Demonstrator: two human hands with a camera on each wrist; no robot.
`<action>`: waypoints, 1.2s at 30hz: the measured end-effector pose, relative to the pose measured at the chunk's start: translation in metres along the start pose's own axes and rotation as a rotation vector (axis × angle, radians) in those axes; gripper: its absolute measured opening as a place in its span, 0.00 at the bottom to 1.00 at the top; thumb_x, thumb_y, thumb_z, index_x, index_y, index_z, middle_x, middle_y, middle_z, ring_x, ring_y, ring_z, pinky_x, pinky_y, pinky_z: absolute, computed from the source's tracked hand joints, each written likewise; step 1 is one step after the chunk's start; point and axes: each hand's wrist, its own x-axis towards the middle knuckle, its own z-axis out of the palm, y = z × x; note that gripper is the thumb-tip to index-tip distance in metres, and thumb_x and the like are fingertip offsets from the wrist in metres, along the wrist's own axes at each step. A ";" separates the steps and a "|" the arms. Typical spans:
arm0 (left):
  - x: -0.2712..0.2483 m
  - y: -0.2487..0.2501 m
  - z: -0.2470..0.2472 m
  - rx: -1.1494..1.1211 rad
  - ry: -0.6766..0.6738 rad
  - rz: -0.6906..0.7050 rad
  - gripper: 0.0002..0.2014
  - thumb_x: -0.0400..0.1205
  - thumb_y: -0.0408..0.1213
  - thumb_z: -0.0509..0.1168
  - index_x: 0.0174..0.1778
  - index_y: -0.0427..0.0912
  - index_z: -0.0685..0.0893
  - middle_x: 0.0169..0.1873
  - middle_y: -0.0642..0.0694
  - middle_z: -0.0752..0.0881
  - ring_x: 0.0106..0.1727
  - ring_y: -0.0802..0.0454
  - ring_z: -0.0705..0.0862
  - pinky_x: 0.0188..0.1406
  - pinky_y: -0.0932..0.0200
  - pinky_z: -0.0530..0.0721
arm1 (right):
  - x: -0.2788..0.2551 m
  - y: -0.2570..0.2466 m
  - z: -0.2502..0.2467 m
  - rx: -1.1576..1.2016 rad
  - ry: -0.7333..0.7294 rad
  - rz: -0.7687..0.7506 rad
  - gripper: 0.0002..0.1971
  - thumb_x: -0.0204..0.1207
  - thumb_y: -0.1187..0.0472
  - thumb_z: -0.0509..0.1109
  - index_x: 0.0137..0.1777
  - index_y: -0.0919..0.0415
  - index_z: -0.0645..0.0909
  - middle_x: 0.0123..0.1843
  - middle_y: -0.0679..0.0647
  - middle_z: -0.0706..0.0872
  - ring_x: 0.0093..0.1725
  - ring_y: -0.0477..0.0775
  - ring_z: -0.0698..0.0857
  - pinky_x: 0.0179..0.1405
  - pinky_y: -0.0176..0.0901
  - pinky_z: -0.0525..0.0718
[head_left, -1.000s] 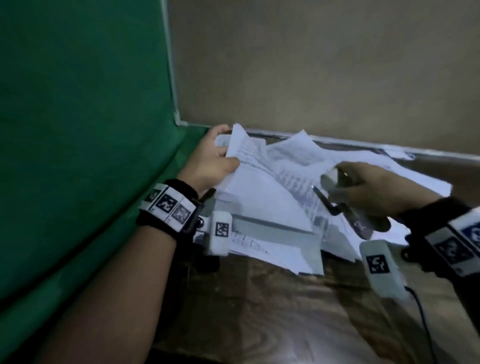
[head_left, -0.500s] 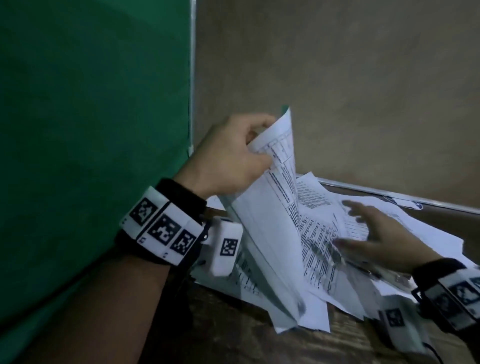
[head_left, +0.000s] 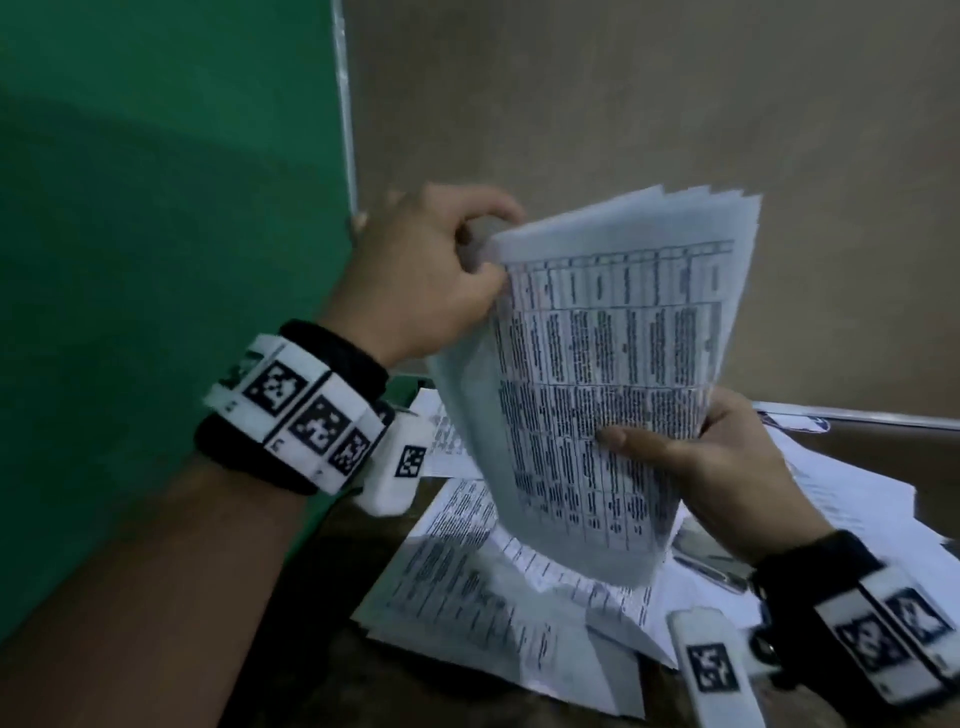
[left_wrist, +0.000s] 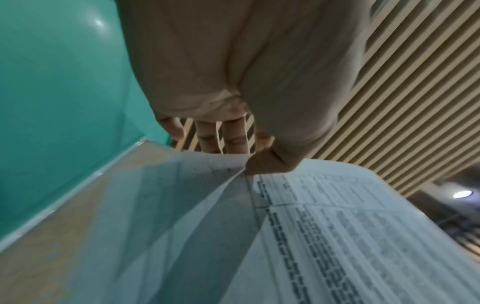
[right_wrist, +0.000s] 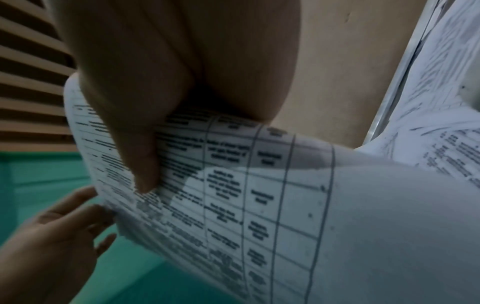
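Note:
A sheaf of printed sheets (head_left: 613, 364) with tables of text stands lifted off the table, held upright in both hands. My left hand (head_left: 441, 275) pinches its upper left corner, thumb on the front; the left wrist view shows that thumb on the sheaf (left_wrist: 337, 226). My right hand (head_left: 717, 467) grips the sheaf's lower right edge, thumb pressed on the printed face, as the right wrist view shows on the sheaf (right_wrist: 259, 195). The other fingers of the right hand are hidden behind the paper.
More loose printed papers (head_left: 483, 587) lie scattered on the dark wooden table (head_left: 415, 691). A stapler-like dark tool (head_left: 711, 561) lies among them near my right wrist. A green panel (head_left: 156, 208) stands at the left and a beige wall (head_left: 623, 104) behind.
My left hand has raised the sheets higher off the pile. My right hand let go of the dark tool, came up from the table, and now grips the sheets' lower right edge.

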 end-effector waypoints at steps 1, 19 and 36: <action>-0.002 -0.012 0.010 -0.022 0.013 -0.070 0.21 0.75 0.50 0.71 0.65 0.63 0.87 0.43 0.61 0.87 0.50 0.52 0.87 0.63 0.34 0.86 | 0.000 0.003 -0.002 -0.024 0.018 0.002 0.18 0.63 0.67 0.83 0.52 0.72 0.88 0.46 0.59 0.96 0.44 0.57 0.96 0.42 0.41 0.92; -0.082 -0.075 0.099 -0.822 -0.007 -0.469 0.19 0.85 0.21 0.67 0.60 0.52 0.84 0.58 0.53 0.94 0.61 0.55 0.91 0.66 0.53 0.88 | -0.007 0.046 -0.017 -0.140 0.167 -0.037 0.17 0.72 0.63 0.78 0.62 0.58 0.86 0.54 0.50 0.95 0.51 0.52 0.95 0.49 0.42 0.93; -0.097 -0.054 0.119 -0.684 0.017 -0.448 0.30 0.79 0.35 0.60 0.81 0.48 0.68 0.77 0.46 0.81 0.79 0.42 0.79 0.82 0.29 0.71 | -0.012 0.069 -0.016 -0.163 0.191 -0.012 0.17 0.77 0.56 0.73 0.65 0.52 0.79 0.58 0.49 0.93 0.56 0.51 0.93 0.56 0.46 0.93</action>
